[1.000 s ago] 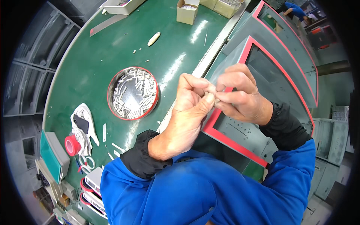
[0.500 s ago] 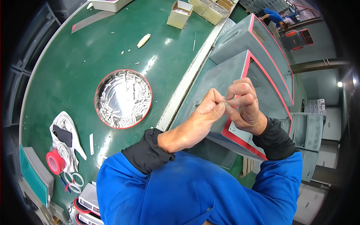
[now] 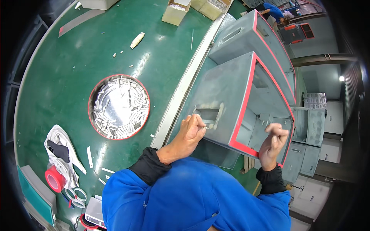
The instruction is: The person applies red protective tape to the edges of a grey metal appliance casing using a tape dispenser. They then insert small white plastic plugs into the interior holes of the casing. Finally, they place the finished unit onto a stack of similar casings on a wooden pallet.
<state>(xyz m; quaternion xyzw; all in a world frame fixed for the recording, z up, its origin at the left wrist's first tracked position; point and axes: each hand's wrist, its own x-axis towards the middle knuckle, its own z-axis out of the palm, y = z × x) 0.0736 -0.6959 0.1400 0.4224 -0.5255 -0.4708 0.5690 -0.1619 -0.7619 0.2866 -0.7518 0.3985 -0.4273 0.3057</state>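
My left hand [image 3: 187, 135] is closed in a pinch, with a small whitish piece [image 3: 206, 128] just showing at its fingertips. Right beside it is the rectangular cutout in a grey metal housing [image 3: 227, 88], with pale patches around the cutout. Red tape edges the open front of this housing. In front of that open side is my right hand [image 3: 273, 145], its fingers curled in; what they hold, if anything, is hidden. A round, red-rimmed metal tin [image 3: 91, 111] with many small whitish cylindrical pieces stands on the green table to the left.
A second grey housing [image 3: 235, 40] stands behind. On the green table [image 3: 50, 92] are a cloth [image 3: 58, 134] with a phone [image 3: 58, 151], red tape [image 3: 55, 179], scissors [image 3: 77, 197] and a cardboard box [image 3: 175, 14]. Another person [image 3: 274, 12] bends over at the far right.
My hands have come apart: the left moved left and down to the cutout, the right moved right and down. The view has shifted, and the housing's cutout now shows.
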